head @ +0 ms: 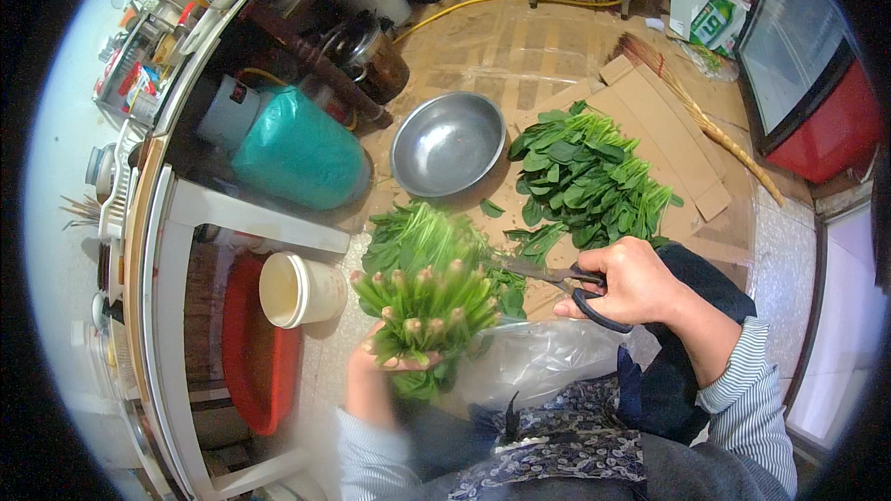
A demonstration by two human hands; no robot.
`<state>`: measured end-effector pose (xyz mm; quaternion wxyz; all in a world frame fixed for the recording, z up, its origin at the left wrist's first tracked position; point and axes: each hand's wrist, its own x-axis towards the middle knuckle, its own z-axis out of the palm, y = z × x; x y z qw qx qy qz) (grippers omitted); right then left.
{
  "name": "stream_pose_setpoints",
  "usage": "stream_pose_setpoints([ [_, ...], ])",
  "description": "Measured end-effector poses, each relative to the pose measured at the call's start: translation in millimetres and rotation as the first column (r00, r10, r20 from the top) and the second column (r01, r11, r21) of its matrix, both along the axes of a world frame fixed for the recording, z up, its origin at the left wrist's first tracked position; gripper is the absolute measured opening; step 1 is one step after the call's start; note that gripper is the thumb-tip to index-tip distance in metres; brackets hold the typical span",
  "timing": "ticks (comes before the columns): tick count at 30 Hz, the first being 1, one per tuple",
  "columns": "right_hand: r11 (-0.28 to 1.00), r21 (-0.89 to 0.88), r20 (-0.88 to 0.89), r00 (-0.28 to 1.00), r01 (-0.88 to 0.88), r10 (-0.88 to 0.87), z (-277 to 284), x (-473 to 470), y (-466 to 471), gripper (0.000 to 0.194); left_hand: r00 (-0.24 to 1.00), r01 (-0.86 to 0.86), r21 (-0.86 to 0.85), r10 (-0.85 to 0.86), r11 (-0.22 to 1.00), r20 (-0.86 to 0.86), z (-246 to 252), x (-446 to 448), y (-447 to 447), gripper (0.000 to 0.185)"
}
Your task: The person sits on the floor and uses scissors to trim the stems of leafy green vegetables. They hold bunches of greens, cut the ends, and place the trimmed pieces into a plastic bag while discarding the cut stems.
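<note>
My left hand [379,362] is closed around a bunch of spinach [424,306], its pale root ends pointing up; the bunch is partly blurred. Black-handled scissors [557,275] are in my right hand [630,285], with their blades reaching left toward the bunch; whether blades and bunch touch I cannot tell. A large pile of spinach [592,174] lies on flattened cardboard [675,132] beyond my right hand. Left of that pile sits an empty metal bowl [449,144]. A loose leaf [491,208] lies between the bowl and more leaves. A clear plastic bag [550,355] is at my lap.
To the left are a white plastic bucket [324,290], a red basin [243,362] under a white-framed table [264,219], and a gas cylinder with a teal cover [299,146]. A lidded metal pot [376,59] stands farther back. A straw broom [710,125] lies at the right.
</note>
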<state>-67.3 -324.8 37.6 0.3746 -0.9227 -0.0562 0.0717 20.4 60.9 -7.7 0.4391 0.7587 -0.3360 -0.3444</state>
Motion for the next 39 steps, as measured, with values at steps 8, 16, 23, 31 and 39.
stream_pose_setpoints([
  [8, 0.998, 0.023, -0.001, 0.999, -0.05, 0.05, -6, 0, 1, 0.058, 0.974, 0.038, -0.164, 0.001, 0.986, 0.229, 0, 0, -3, 0.087],
  [16, 0.992, -0.005, -0.103, 0.987, -0.125, 0.124, 0, 2, 0, 0.061, 0.886, -0.26, -0.246, 0.129, 0.934, -0.446, -23, -7, 29, 0.098],
  [23, 0.993, 0.029, 0.04, 0.993, -0.114, 0.112, -7, -2, 1, 0.06, 0.999, -0.006, -0.28, 0.016, 0.96, 0.033, -1, -1, 4, 0.099],
  [31, 0.993, 0.023, 0.094, 0.989, -0.115, 0.112, -6, -2, 5, 0.058, 0.991, -0.117, -0.133, 0.107, 0.984, -0.078, -14, -6, 22, 0.102],
  [39, 0.996, 0.071, 0.096, 0.995, -0.044, 0.037, -9, 2, 5, 0.057, 0.853, -0.258, -0.221, 0.115, 0.94, -0.509, -13, -9, 20, 0.11],
])
